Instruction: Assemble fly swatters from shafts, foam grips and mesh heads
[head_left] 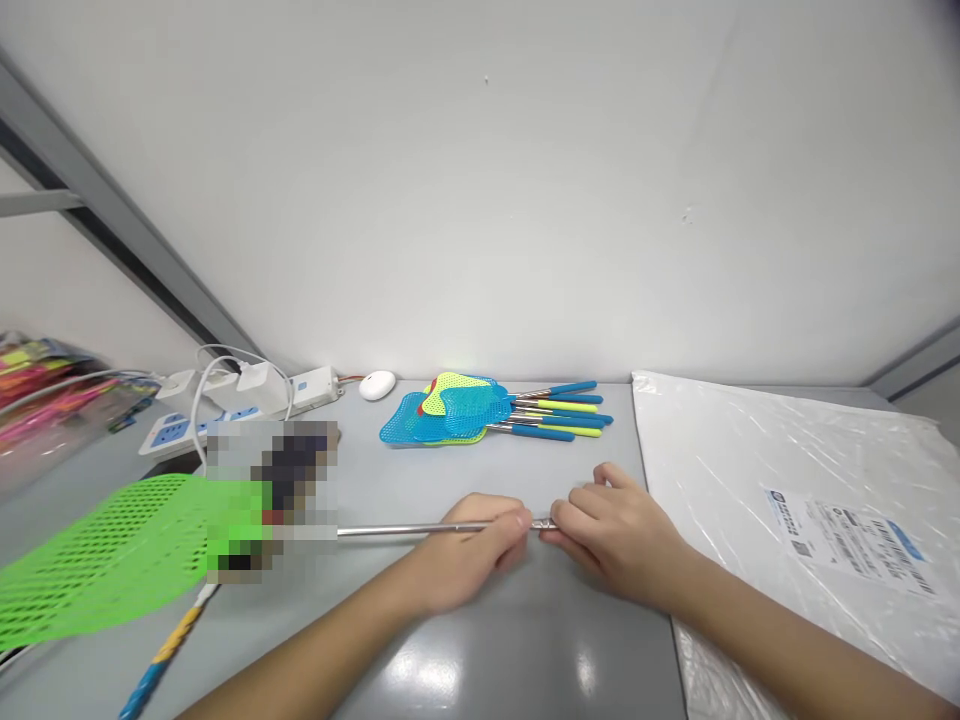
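Observation:
A bright green fly swatter (112, 550) with a long metal rod stretches from the left edge to my hands. My left hand (480, 540) is closed round the rod, thumb on top. Just to its right, my right hand (611, 535) pinches the rod's end with thumb and fingers, where a short shiny piece shows between the hands. What the right palm covers is hidden. Behind my hands lies a pile of blue and yellow fly swatters (472, 408), their handles pointing right.
A large white plastic mailer (720, 440) with a label covers the right side. At left are a power strip (169, 432) with plugs and cables, a white oval case (377, 385), a pixelated patch, a blue-yellow cord (161, 650) and blurred colourful packets (56, 400). A wall stands behind.

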